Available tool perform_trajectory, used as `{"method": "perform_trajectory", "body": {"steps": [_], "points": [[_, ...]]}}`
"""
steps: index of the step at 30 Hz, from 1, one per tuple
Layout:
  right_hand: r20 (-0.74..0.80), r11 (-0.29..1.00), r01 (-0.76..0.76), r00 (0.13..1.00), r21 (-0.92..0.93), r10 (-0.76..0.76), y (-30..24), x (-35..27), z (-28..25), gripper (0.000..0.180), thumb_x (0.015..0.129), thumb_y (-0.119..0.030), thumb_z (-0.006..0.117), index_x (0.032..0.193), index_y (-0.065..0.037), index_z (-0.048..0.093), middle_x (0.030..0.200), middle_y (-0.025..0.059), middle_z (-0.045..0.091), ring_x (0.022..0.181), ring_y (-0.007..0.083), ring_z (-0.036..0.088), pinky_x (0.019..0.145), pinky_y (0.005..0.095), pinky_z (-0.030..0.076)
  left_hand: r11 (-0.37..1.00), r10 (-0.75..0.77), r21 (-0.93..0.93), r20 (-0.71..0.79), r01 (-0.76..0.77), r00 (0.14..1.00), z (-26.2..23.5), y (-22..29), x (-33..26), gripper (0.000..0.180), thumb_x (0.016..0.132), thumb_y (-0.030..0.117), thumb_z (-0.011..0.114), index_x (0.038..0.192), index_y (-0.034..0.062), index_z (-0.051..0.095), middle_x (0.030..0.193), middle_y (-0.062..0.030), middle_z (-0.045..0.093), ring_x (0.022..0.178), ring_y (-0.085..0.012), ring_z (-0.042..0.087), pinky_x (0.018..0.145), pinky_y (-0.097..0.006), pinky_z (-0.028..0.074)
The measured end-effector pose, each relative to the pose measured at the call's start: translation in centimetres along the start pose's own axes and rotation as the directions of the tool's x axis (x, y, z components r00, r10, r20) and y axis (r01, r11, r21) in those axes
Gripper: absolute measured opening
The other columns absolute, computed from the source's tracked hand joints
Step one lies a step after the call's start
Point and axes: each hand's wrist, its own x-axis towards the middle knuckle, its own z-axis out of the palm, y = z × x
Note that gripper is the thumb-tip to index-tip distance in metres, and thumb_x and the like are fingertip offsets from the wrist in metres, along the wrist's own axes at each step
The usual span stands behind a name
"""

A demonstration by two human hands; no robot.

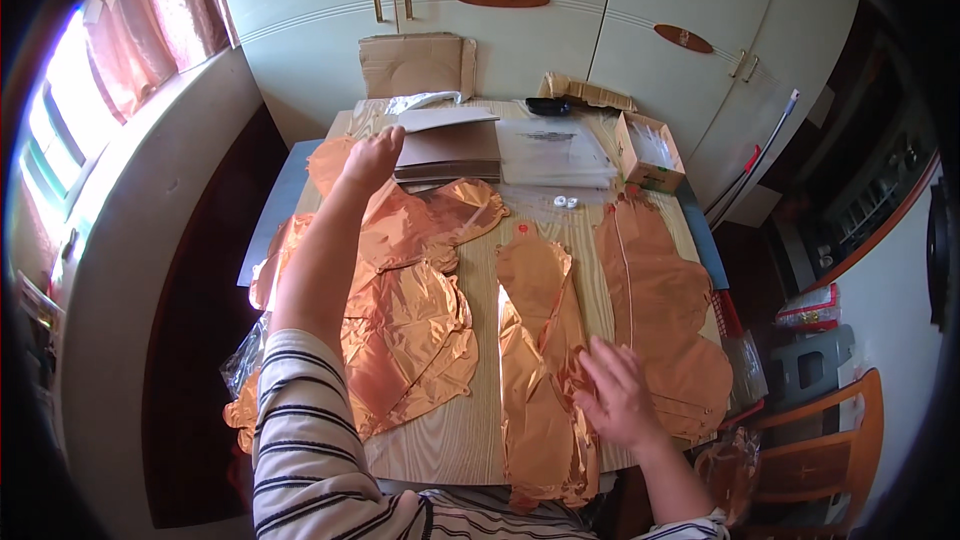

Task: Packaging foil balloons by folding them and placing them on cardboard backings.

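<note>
My left hand [376,157] reaches to the far side of the table, its fingers closed on the left edge of a grey cardboard sheet [445,119]. That sheet is tilted up a little above a stack of similar sheets [455,152]. My right hand [620,395] is open, fingers stretched out, at the right edge of a folded copper-coloured foil balloon [533,340] that lies lengthwise in front of me. Under my left arm is a crumpled pile of flat copper foil balloons [410,310]. Another flat foil balloon [655,320] lies to the right.
Clear plastic bags [555,152] lie beside the cardboard stack. An open box [652,150] stands at the far right, and two small white rolls [566,202] are nearer. A black object [548,107] sits at the back. A wooden chair [850,440] stands at the right.
</note>
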Motion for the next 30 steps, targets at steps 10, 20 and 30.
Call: {"method": "perform_trajectory", "body": {"steps": [10,20,30], "points": [[0.433,-0.348,-0.294,0.783,0.89,0.445,-4.4,18.8,0.4,0.053,0.099,-0.043,0.063,0.129,0.0,0.055,0.122,0.0175,0.063,0.107,0.0302,0.066,0.095,0.0489,0.054,0.928,0.273,0.327,-0.262,-0.181,0.926,-15.5,12.8,-3.9,0.018,0.088,0.015,0.059,0.101,0.005,0.053,0.084,-0.0033,0.055,0.068,-0.0159,0.062,0.053,-0.032,0.049],[0.279,-0.209,-0.22,0.906,0.953,0.319,-9.6,8.4,1.9,0.033,0.086,-0.004,0.063,0.118,-0.001,0.058,0.105,0.0067,0.062,0.093,0.0184,0.063,0.081,0.0328,0.053,0.873,0.113,-0.456,-0.161,-0.175,0.981,-28.5,18.8,-21.4,0.044,0.082,0.025,0.077,0.116,0.0006,0.063,0.118,-0.0157,0.066,0.107,-0.0296,0.066,0.085,-0.04,0.052],[0.188,0.44,-0.175,0.982,0.881,0.016,-12.2,3.8,0.0,0.023,0.088,-0.002,0.065,0.11,0.001,0.065,0.099,0.0046,0.068,0.089,0.0137,0.062,0.078,0.0318,0.051,-0.031,-0.268,-0.971,0.238,0.238,0.934,-26.2,18.4,-27.4,0.032,0.099,0.006,0.063,0.128,0.0003,0.053,0.114,-0.0072,0.066,0.108,-0.015,0.062,0.093,-0.03,0.049]]}}
